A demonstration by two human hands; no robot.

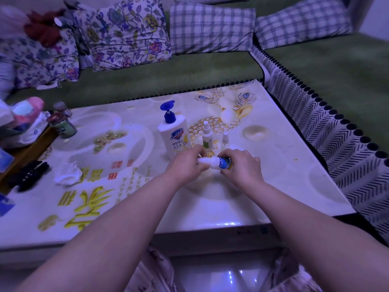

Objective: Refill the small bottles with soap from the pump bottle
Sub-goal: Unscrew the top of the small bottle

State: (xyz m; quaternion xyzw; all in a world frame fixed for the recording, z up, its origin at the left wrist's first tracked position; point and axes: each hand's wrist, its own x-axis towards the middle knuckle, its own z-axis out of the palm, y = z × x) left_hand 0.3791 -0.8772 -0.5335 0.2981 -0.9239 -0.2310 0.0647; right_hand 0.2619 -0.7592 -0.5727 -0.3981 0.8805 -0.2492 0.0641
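A white pump bottle (pixel 174 137) with a blue pump head stands upright near the middle of the table (pixel 210 203). Just right of it stand two small spray bottles: a taller one with a green label (pixel 207 137) and a shorter clear one (pixel 225 140). In front of them I hold a third small bottle (pixel 219 163) on its side, white with a blue label. My right hand (pixel 242 166) grips its body. My left hand (pixel 186 163) pinches its white cap end.
A crumpled white tissue (pixel 67 174) and a black object (pixel 29 174) lie on the table's left. Jars (pixel 63 123) and bags crowd the far left corner. A green sofa with cushions (pixel 210 28) runs behind and to the right of the table.
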